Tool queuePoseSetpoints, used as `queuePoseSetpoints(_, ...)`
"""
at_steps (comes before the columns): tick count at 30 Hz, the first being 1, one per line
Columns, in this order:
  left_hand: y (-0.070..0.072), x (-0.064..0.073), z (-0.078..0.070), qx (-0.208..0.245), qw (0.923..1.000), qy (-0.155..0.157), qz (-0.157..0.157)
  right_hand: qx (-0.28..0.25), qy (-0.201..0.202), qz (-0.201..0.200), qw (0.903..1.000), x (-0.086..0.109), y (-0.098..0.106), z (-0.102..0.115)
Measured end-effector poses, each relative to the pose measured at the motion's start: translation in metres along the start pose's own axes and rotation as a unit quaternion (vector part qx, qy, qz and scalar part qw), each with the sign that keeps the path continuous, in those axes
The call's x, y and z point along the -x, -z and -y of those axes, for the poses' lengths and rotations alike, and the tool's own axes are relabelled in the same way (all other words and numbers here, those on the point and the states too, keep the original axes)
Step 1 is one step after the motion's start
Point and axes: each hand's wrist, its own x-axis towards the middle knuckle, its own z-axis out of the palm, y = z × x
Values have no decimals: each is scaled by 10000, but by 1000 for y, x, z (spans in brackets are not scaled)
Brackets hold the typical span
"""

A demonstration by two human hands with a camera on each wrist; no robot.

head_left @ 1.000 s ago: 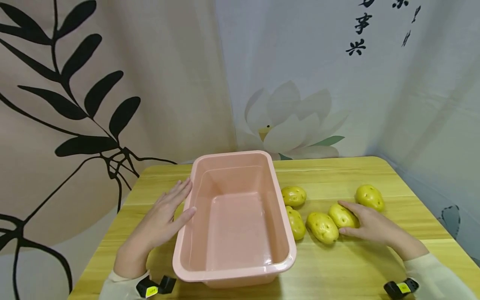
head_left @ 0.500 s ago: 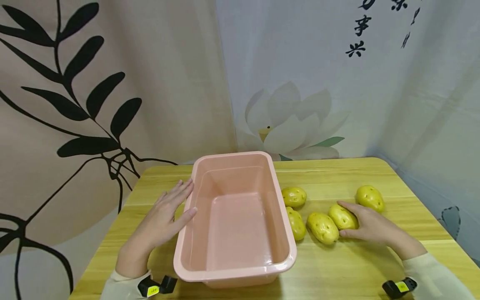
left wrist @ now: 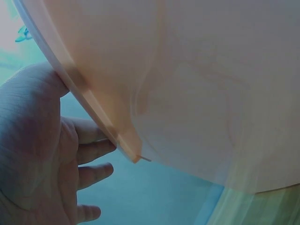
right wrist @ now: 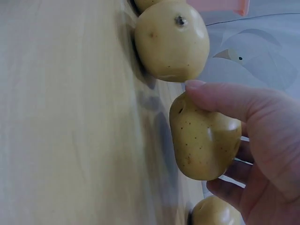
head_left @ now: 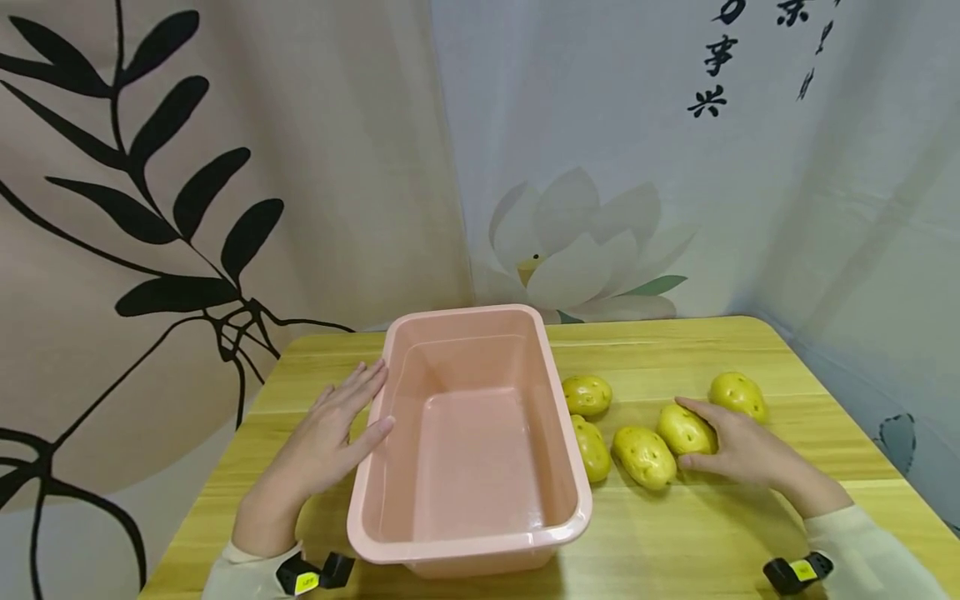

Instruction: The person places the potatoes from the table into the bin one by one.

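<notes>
A pink plastic basin (head_left: 468, 550) stands on the wooden table, with nothing inside it. My left hand (head_left: 330, 437) rests against its left rim with fingers extended; in the left wrist view the fingertips (left wrist: 96, 176) spread beside the basin wall (left wrist: 197, 93). To the basin's right, my right hand (head_left: 742, 446) grips a yellow potato (head_left: 684, 429) between thumb and fingers. The right wrist view shows that same potato (right wrist: 201, 140) with the thumb across one end. Close beside it lies another potato (head_left: 643, 457).
Two more potatoes (head_left: 587, 395) lie along the basin's right side, the nearer one (head_left: 591, 450) partly hidden by the rim. Another potato (head_left: 738, 395) sits behind my right hand. Beyond the table (head_left: 637, 550) hangs a printed curtain (head_left: 360, 167).
Both hands, the basin and the potatoes keep their places. Only the head view shifts very slightly.
</notes>
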Motion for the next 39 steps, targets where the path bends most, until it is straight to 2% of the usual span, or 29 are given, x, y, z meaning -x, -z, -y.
queuePoseSetpoints(25, 0, 0, 1, -52, 10000, -25, -17, -134, 38, -102, 9999, -13, 30, 24)
queuePoseSetpoints(39, 1, 0, 1, -55, 10000, -20, -23, -127, 351, -592, 9975, -18, 37, 34)
